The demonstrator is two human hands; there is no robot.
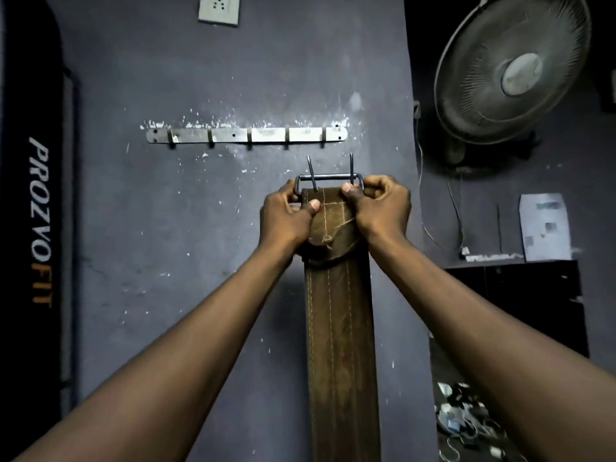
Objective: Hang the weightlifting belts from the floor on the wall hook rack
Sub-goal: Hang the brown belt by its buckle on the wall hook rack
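**Belt held below the rack, both grips on the buckle end**

Two bare forearms come in from the lower corners. Between them a brown leather weightlifting belt (340, 328) hangs straight down and runs out of view at six o'clock. At its top end the left grip (288, 215) is curled round the left side of the metal buckle (328, 177), thumb pressed on the leather. The right grip (380, 205) is curled round the right side, thumb on the stitched flap. The buckle's two prongs point upward. On the wall behind, the hook rack (246, 135) sits at eleven o'clock from the buckle, near but not touching. A fan (513, 68) is at two o'clock, a socket (219, 8) at twelve, and a black pad (36, 211) lettered PROZVOFIT at nine.
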